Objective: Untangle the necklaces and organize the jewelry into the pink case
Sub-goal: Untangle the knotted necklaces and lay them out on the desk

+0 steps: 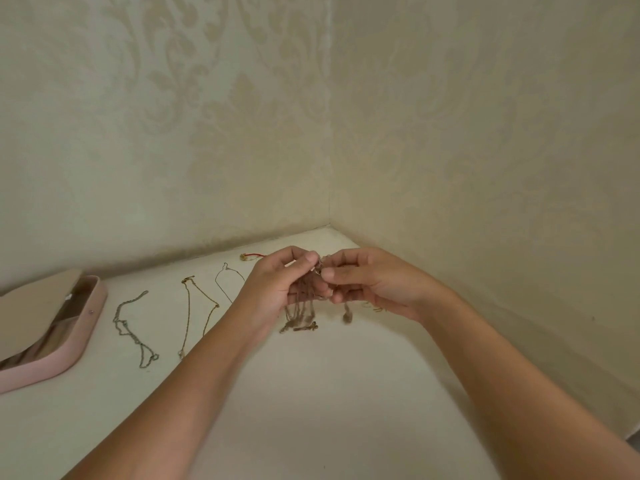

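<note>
A tangled bunch of thin chains hangs above the white tabletop, blurred, its lower ends near the surface. My left hand and my right hand both pinch the top of the tangle between thumb and fingers, almost touching each other. To the left, laid out apart, lie a silver chain, a gold chain and a fine thin chain. A small red-corded piece lies by the back wall. The pink case stands open at the far left.
The white table fills a corner between two patterned walls. A small gold piece lies just right of the tangle, partly behind my right hand. The case's lid is raised at the left edge.
</note>
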Available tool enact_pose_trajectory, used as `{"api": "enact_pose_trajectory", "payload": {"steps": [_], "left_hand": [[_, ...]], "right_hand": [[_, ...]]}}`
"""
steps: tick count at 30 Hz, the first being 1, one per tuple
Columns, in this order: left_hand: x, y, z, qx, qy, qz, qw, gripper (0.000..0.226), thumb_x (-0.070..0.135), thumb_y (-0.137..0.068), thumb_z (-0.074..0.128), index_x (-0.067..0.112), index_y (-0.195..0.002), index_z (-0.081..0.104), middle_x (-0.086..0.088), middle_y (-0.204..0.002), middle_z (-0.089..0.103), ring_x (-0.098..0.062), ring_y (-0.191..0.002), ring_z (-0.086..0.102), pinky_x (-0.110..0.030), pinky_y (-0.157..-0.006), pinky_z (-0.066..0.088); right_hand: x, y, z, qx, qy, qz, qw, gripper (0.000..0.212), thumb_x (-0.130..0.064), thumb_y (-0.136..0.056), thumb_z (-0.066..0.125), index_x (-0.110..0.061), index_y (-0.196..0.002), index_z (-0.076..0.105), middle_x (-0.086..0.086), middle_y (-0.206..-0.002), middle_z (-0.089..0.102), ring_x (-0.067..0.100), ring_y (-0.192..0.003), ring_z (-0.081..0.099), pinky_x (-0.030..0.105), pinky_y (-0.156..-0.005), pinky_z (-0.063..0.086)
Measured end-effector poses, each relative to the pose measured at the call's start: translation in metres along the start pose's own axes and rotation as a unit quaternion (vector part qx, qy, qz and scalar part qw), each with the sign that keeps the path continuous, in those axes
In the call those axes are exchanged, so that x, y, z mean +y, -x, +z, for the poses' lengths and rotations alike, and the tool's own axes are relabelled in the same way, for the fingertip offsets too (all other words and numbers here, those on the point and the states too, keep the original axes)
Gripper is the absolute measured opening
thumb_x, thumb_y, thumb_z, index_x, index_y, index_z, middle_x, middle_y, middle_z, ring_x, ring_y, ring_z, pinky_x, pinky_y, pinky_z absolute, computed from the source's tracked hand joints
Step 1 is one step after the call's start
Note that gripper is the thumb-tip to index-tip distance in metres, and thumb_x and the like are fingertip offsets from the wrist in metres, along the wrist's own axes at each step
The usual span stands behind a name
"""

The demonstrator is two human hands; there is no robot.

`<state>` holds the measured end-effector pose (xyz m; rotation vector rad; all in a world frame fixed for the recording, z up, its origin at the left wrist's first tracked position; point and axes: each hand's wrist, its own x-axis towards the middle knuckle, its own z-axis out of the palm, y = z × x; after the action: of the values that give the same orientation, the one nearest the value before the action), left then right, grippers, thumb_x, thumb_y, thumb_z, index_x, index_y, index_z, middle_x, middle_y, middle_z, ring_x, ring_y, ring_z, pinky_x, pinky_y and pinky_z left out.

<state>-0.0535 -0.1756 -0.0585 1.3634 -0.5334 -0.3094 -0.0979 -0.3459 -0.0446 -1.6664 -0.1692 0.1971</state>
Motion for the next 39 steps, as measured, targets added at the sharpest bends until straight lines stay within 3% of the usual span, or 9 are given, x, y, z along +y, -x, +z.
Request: {"api": "enact_pose_trajectory", "payload": {"steps": [4,9,12,15,19,25,29,31,39], "left_hand": [[-0.0018,0.0006,0.0006,-0.009,-0.066,-0.001,0.998,0.017,0.023,-0.091,0.058,0.007,-0.085,0.062,-0.012,-0.071,0.07,-0.024,-0.07,0.07,-0.028,-0.067,0.057],[-0.0033,-0.0021,-0.0013,0.01,-0.089,0.01,0.996,0.014,0.018,-0.093,0.058,0.007,-0.086,0.063,-0.013,-0.077,0.073,-0.021,-0.075,0.072,-0.021,-0.066,0.054],[-0.0065,-0.0053,-0.0033,0.025,-0.102,0.025,0.994,0.013,0.016,-0.091,0.06,0.004,-0.086,0.065,-0.008,-0.081,0.074,-0.014,-0.083,0.07,-0.022,-0.084,0.054],[-0.008,-0.0063,-0.0057,0.035,-0.108,0.006,0.993,0.015,0.024,-0.086,0.066,0.01,-0.079,0.066,-0.005,-0.08,0.07,-0.011,-0.085,0.063,-0.031,-0.094,0.047],[-0.0063,-0.0061,-0.0061,0.024,-0.021,-0.034,0.999,0.02,0.021,-0.076,0.07,0.012,-0.064,0.057,0.0,-0.069,0.064,-0.015,-0.078,0.061,-0.032,-0.085,0.048],[-0.0065,-0.006,-0.0067,0.016,-0.016,-0.045,0.999,0.02,0.022,-0.07,0.072,0.006,-0.074,0.061,-0.005,-0.072,0.067,-0.013,-0.07,0.066,-0.025,-0.075,0.053],[-0.0062,-0.0053,-0.0074,0.012,0.007,-0.046,0.999,0.02,0.017,-0.068,0.073,0.005,-0.08,0.063,-0.006,-0.074,0.069,-0.014,-0.07,0.067,-0.023,-0.072,0.056],[-0.0068,-0.0056,-0.0069,0.018,0.007,-0.046,0.999,0.012,0.011,-0.074,0.072,0.004,-0.08,0.063,-0.007,-0.073,0.068,-0.015,-0.069,0.066,-0.023,-0.07,0.055],[-0.0075,-0.0067,-0.0045,0.022,-0.012,-0.037,0.999,0.007,0.003,-0.081,0.069,0.005,-0.082,0.062,-0.005,-0.067,0.065,-0.014,-0.064,0.063,-0.023,-0.067,0.055]], "right_hand": [[0.0008,-0.0008,0.002,0.079,0.053,-0.01,0.995,0.019,-0.021,-0.081,0.074,-0.01,-0.096,0.071,0.002,-0.08,0.065,0.017,-0.067,0.045,0.018,-0.059,0.042],[0.0002,-0.0002,0.0029,0.136,0.102,-0.034,0.985,0.01,-0.021,-0.083,0.073,-0.014,-0.089,0.076,0.0,-0.08,0.068,0.016,-0.064,0.041,0.021,-0.054,0.034],[-0.0012,0.0002,0.0035,0.123,0.08,-0.051,0.988,0.012,-0.013,-0.088,0.067,-0.01,-0.095,0.075,0.006,-0.085,0.072,0.023,-0.072,0.042,0.022,-0.053,0.033],[-0.0014,0.0002,0.0028,0.132,0.083,-0.043,0.987,0.01,-0.012,-0.085,0.069,-0.014,-0.091,0.077,0.006,-0.083,0.072,0.022,-0.063,0.039,0.026,-0.054,0.029],[0.0004,-0.0018,0.0074,0.138,0.112,-0.037,0.983,0.008,-0.017,-0.081,0.074,-0.024,-0.077,0.075,0.02,-0.1,0.066,0.024,-0.07,0.036,0.03,-0.057,0.028],[-0.0028,0.0018,0.0042,0.139,0.129,-0.05,0.981,0.008,-0.012,-0.083,0.072,-0.018,-0.079,0.069,-0.002,-0.077,0.061,-0.005,-0.051,0.047,0.005,-0.05,0.032],[-0.0036,0.0031,0.0036,0.139,0.127,-0.051,0.981,0.006,-0.012,-0.084,0.072,-0.015,-0.079,0.069,-0.011,-0.063,0.058,-0.002,-0.047,0.045,0.008,-0.049,0.032],[-0.0017,0.0013,0.0051,0.139,0.135,-0.039,0.98,0.011,-0.012,-0.084,0.071,-0.019,-0.076,0.068,-0.015,-0.057,0.054,0.002,-0.043,0.036,0.017,-0.046,0.029],[0.0001,-0.0016,0.0078,0.172,0.18,-0.063,0.966,0.009,-0.012,-0.082,0.073,-0.018,-0.078,0.068,0.006,-0.086,0.065,0.0,-0.043,0.041,0.013,-0.041,0.03]]}}
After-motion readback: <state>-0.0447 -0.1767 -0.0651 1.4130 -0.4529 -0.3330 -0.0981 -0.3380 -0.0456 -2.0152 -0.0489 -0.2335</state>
